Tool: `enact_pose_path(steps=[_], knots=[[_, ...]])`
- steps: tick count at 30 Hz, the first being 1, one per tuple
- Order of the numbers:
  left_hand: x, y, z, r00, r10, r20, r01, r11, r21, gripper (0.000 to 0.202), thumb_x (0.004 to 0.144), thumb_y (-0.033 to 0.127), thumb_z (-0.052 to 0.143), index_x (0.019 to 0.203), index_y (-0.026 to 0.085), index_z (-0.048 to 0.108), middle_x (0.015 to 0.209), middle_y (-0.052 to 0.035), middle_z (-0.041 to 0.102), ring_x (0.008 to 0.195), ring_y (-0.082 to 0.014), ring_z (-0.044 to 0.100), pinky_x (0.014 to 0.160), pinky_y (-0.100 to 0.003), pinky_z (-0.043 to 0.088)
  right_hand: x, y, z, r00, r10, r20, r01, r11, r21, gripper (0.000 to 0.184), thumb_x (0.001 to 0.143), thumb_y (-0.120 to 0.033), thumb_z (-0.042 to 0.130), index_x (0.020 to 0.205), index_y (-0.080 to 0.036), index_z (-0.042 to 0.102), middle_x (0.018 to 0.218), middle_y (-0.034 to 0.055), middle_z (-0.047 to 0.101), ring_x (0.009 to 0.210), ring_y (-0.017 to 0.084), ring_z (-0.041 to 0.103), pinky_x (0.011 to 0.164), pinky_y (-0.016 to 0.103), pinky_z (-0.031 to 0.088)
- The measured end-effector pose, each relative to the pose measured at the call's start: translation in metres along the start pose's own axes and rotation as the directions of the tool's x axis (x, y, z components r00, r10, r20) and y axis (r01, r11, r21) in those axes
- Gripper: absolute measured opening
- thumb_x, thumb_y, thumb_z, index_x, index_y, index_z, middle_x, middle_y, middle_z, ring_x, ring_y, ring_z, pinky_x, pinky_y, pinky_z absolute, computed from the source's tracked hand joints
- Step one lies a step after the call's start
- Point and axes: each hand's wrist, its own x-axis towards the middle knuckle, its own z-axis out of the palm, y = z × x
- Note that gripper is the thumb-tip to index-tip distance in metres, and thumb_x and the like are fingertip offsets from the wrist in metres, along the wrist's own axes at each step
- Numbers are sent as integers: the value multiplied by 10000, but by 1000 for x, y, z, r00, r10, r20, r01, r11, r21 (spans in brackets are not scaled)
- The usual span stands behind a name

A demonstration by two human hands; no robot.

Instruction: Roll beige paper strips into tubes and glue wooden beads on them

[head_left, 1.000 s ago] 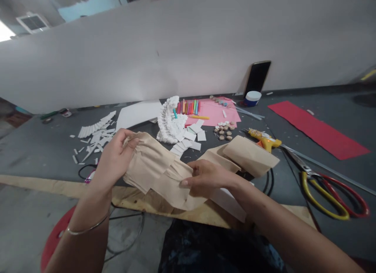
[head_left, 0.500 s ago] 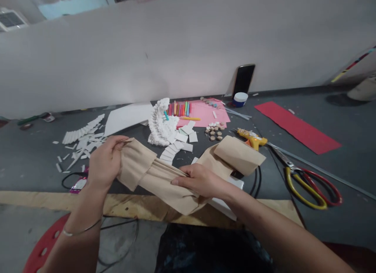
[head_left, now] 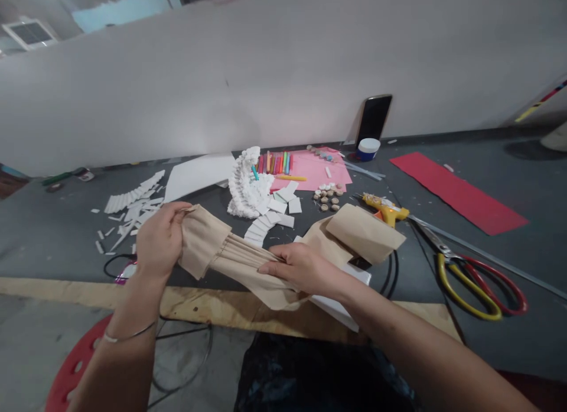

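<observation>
A long strip of brown paper (head_left: 266,288), gathered into narrow pleats, stretches between my hands above the table's front edge. My left hand (head_left: 159,240) pinches its folded-over end, thumb at the top edge. Farther along, my right hand (head_left: 305,270) is closed over the pleats, with its thumb on top. Beyond that hand the strip curls into a loose loop (head_left: 365,232) on the table. Partly under the strip and my right forearm lies a white slab (head_left: 336,308), mostly hidden.
Behind the strip stand a rough white model (head_left: 248,187) and scattered white tiles (head_left: 261,226). Several crayons (head_left: 277,162) lie on pink paper (head_left: 316,172). To the right are a yellow glue gun (head_left: 387,211), large scissors (head_left: 469,276) and a red sheet (head_left: 456,190); a phone (head_left: 374,119) leans against the wall.
The pleats between my hands look tighter and more drawn together. The strip's lower edge hangs slightly higher. Both hands keep their hold, and the camera view has shifted slightly.
</observation>
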Motion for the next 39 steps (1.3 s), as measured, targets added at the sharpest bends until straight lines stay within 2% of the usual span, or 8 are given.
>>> enact_pose_path(steps=[3,5,8,12,18,26,29,39], knots=[[0,-36,-9,985,-148,-83,158,979,129,311,921,293,372,1080,215,627,1046,-30,680,923,-227,614,790,-326,450,-12,12,-12,1000,15,-28,-18,996,-82,386,824,-461,579,597,-194,417,548,-50,386,521,88,346,463,234,230],[-4,-70,-20,899,-387,-204,426,881,205,317,915,361,364,1002,236,642,876,-15,664,768,-227,595,647,-327,441,-22,23,-25,990,92,-109,-106,986,-126,399,814,-496,579,592,-192,446,546,-38,403,520,96,359,456,242,218],[-10,-89,-32,873,-409,-267,471,850,235,276,897,359,409,1057,278,619,907,4,656,808,-225,569,729,-357,454,-27,35,-39,936,140,-322,-180,979,-97,419,835,-539,521,606,-196,447,571,-28,419,542,110,396,470,243,243],[-18,-16,-36,933,-279,-229,256,959,-124,278,830,316,595,1089,232,650,1062,-15,676,900,-197,597,800,-310,457,-7,33,-41,932,-10,-362,-60,982,-181,390,851,-525,496,640,-202,437,596,-34,424,569,117,401,494,245,259],[-19,104,-20,991,74,115,31,698,-716,307,830,377,650,1107,246,638,913,5,697,682,-111,612,588,-194,458,11,25,-31,950,-139,-278,104,985,-136,264,877,-427,491,771,-199,569,686,-13,572,644,143,506,546,237,341],[-3,91,42,990,84,117,8,779,-627,155,857,348,592,850,193,593,911,-22,653,873,-171,611,794,-278,468,-6,23,-37,935,-344,-81,341,939,-45,477,530,-291,814,958,-160,650,868,6,667,786,203,589,669,252,443],[-4,87,47,992,94,86,-19,780,-625,195,900,384,520,932,196,560,1138,-67,620,1054,-198,581,922,-320,439,-6,16,-36,948,-300,-110,298,954,-34,292,628,-224,704,908,-153,662,831,12,665,767,193,584,654,250,447],[-1,73,44,954,10,300,163,821,-546,371,865,519,528,989,181,618,930,-33,673,838,-191,609,735,-267,458,-2,11,-36,963,-247,-110,233,964,-128,238,668,-265,660,882,-160,646,820,13,651,741,164,566,647,244,433]])
